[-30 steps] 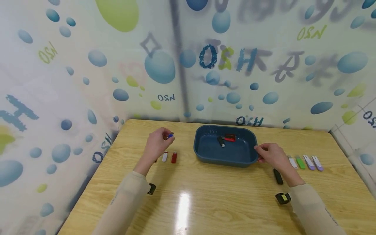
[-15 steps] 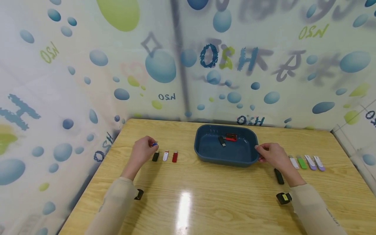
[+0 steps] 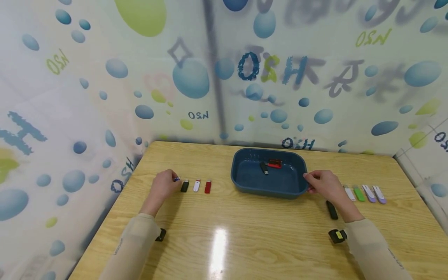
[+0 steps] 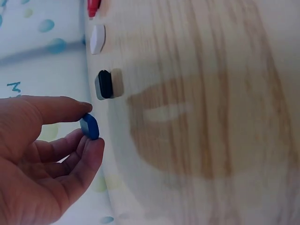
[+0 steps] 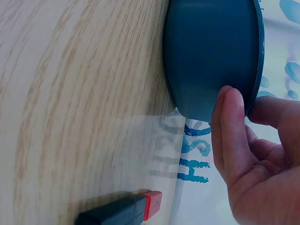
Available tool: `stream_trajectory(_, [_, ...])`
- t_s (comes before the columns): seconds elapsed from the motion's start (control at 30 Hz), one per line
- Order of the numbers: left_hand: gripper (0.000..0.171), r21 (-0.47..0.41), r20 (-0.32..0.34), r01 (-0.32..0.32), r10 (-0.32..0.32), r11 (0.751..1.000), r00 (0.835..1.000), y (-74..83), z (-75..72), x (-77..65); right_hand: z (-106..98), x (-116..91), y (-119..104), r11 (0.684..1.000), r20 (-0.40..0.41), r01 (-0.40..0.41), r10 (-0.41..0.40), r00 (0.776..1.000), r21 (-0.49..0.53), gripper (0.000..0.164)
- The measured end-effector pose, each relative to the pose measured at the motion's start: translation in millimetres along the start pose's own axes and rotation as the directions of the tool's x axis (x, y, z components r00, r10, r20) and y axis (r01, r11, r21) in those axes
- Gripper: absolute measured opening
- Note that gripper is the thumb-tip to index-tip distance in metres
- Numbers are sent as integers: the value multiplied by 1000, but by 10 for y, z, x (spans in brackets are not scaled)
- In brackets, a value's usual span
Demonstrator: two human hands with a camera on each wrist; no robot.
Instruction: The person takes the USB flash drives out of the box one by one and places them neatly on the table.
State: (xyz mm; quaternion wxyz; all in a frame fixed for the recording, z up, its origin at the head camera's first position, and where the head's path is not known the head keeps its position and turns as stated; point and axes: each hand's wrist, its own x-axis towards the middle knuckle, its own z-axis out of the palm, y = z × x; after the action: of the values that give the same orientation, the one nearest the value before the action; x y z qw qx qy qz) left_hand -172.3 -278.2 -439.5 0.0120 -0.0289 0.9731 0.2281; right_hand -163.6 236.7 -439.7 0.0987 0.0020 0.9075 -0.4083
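A blue USB flash drive [image 4: 89, 126] is pinched between the thumb and fingers of my left hand [image 3: 163, 186], just left of a row of drives. That row holds a black USB drive [image 3: 184, 186], a white one [image 3: 196, 186] and a red one [image 3: 208, 186]. My right hand [image 3: 323, 185] grips the right end of a dark blue tray [image 3: 269, 190], thumb on the rim and fingers against the outer wall. Inside the tray lie a small black USB drive [image 3: 264, 168] and a red one [image 3: 274, 163].
Right of the right hand lie a white drive [image 3: 349, 193], a green drive [image 3: 358, 193] and two purple-and-silver drives [image 3: 368, 193]. A longer black drive [image 3: 331, 210] lies below the right wrist. A printed curtain [image 3: 224, 77] stands behind the wooden table [image 3: 259, 237].
My left hand has moved left and toward me with the blue drive, and lower beside the row. The black drive in the row has come into view. My right hand stays on the tray.
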Motion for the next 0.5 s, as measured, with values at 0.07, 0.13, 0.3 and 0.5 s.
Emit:
stream_trajectory(0.07, [19,13,-3,-7,7,1000,1000,-15,12,5,4,4,5,1000,-1,-3,3,1000,1,45])
stream_trajectory(0.13, [19,24,-4,-11,12,1000,1000,-33,26,11,7,6,8,1000,-1,-5,5,1000,1,45])
stream_trajectory(0.3, [20,51,10,-10,9,999,1000,-80,58,28,1,5,9,1000,0,-7,7,1000,3,46])
stream_trajectory(0.5, [20,53,13,-2,1,999,1000,-124,86,41,-4,2,13,1000,-3,-5,5,1000,-6,47])
